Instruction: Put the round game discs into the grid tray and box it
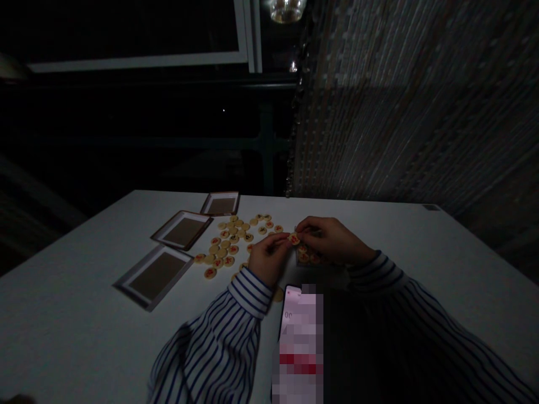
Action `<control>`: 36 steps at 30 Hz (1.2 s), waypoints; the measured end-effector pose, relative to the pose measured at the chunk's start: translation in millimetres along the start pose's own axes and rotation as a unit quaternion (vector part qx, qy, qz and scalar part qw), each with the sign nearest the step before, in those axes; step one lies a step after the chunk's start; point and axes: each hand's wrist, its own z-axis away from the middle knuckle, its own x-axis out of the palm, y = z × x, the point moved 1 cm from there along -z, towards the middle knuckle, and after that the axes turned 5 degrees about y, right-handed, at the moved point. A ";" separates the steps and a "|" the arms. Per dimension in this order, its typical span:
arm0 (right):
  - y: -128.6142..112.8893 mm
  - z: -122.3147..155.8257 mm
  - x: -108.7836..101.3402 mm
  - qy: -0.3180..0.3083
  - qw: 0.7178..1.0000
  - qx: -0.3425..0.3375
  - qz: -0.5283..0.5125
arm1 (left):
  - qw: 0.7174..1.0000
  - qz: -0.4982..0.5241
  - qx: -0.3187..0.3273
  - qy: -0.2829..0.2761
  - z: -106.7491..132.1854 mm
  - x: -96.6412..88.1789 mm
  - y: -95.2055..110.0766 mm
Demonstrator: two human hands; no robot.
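A round wooden Chinese chess piece point(294, 239) with a red character is between the fingertips of my two hands. My left hand point(268, 257) pinches it from the left, fingers closed. From the other side my right hand point(337, 240) grips its edge between thumb and fingers. Just below my right hand are more red-marked pieces point(304, 256) in a shallow box point(301, 264), which the hand partly hides. Many loose chess pieces point(225, 244) lie scattered to the left of my left hand, some face up with red or dark characters, others showing plain wood.
Three shallow open boxes or lids stand on the left of the white table point(76, 292): a near one point(154, 276), a middle one point(182, 230) and a far one point(220, 203). A lit phone point(290, 314) lies between my forearms. A strand curtain point(379, 112) hangs behind the table.
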 end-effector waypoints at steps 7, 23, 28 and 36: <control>-2.6 1.0 1.5 -0.024 1.000 0.003 0.017 | 0.998 -0.049 0.038 -0.005 -1.2 -2.8 0.8; -5.9 2.1 3.6 -0.022 0.999 -0.020 0.030 | 1.000 -0.023 0.002 0.022 0.0 -1.5 5.3; -8.1 2.0 6.0 -0.030 0.996 -0.058 0.060 | 0.999 -0.008 0.000 0.042 -1.7 -5.2 4.4; -12.6 0.0 6.6 -0.012 0.971 -0.128 0.200 | 0.998 0.001 -0.011 0.060 -2.2 -6.1 7.4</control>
